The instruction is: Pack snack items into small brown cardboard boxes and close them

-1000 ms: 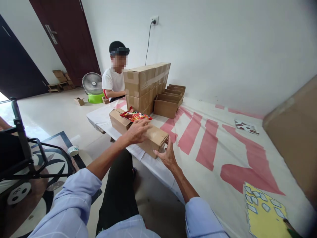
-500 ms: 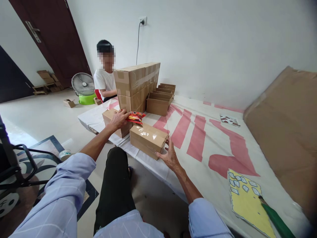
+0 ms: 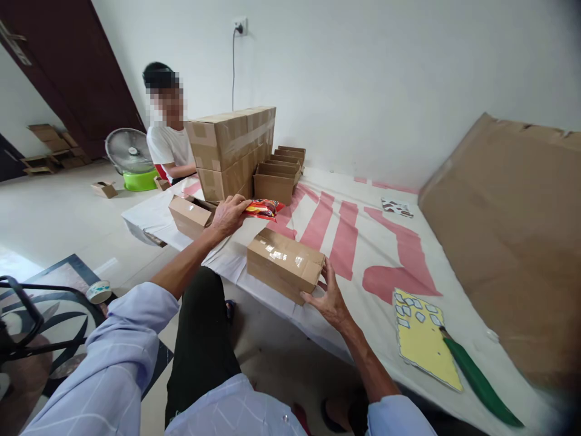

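My left hand (image 3: 230, 216) grips one end of a shiny red snack packet (image 3: 264, 209), just over the table. Beside that hand lies a small cardboard box (image 3: 189, 216) with its top open. My right hand (image 3: 331, 297) has its thumb and fingers closed around the right end of a taped cardboard box (image 3: 285, 260) at the table's near edge. Clear tape shines on this box's top. Beyond my left hand rises a stack of taped cartons (image 3: 236, 148), with a row of open cardboard boxes (image 3: 276, 175) beside it.
A pink-and-white cloth (image 3: 354, 230) covers the table. On its right are a yellow sheet (image 3: 422, 345), a green-sheathed knife-like object (image 3: 483, 381) and a large cardboard sheet (image 3: 503, 242). A person in a white shirt (image 3: 167, 148) sits behind the cartons, near a fan (image 3: 131, 151).
My left hand has moved right with the red packet, away from the open box, whose opening now shows. My right hand and the taped box have shifted slightly right. The view has turned right.
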Demonstrator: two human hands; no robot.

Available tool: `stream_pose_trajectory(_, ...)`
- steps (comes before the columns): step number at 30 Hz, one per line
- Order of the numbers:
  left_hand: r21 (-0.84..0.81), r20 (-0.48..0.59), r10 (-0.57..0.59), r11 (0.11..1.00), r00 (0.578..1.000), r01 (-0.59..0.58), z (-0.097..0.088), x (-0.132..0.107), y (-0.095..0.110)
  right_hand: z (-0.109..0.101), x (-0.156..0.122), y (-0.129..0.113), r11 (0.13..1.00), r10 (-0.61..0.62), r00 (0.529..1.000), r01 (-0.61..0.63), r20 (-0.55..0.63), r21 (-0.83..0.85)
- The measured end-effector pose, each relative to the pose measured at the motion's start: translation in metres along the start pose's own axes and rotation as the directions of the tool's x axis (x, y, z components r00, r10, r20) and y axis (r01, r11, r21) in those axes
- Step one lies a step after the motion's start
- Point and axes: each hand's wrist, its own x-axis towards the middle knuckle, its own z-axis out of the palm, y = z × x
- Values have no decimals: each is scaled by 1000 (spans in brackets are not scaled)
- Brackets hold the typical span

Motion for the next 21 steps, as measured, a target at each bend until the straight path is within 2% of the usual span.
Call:
stream_pose_trajectory(5, -62, 156, -6, 998, 988, 15, 40, 19, 44, -5, -20, -11, 1000, 18, 999, -19, 32, 14)
stream_pose_trajectory(7, -153, 208, 28, 988, 978, 5, 51, 26, 53, -8, -26, -13, 999, 33, 999, -34, 38, 23)
stream_pose_trajectory(10, -386, 207, 14, 920, 978, 69, 56, 22, 54, -15, -32, -14, 997, 67, 997, -68, 46, 31)
stream_pose_trajectory(12, -582, 241, -7, 799, 971, 150, 52, 7, 49, -21, -34, -15, 996, 83, 995, -84, 62, 21)
stream_pose_trajectory(15, -792, 334, 87, 565, 938, 230, 42, -30, 46, -29, -34, -19, 996, 92, 990, -94, 103, 6)
stream_pose_trajectory(17, -830, 286, 100, 523, 953, 194, 35, -56, 50, -33, -32, -23, 995, 96, 987, -98, 127, 3)
stream_pose_trajectory(21, -841, 205, 119, 528, 971, 113, 28, -90, 66, -40, -31, -35, 996, 85, 990, -81, 111, -44)
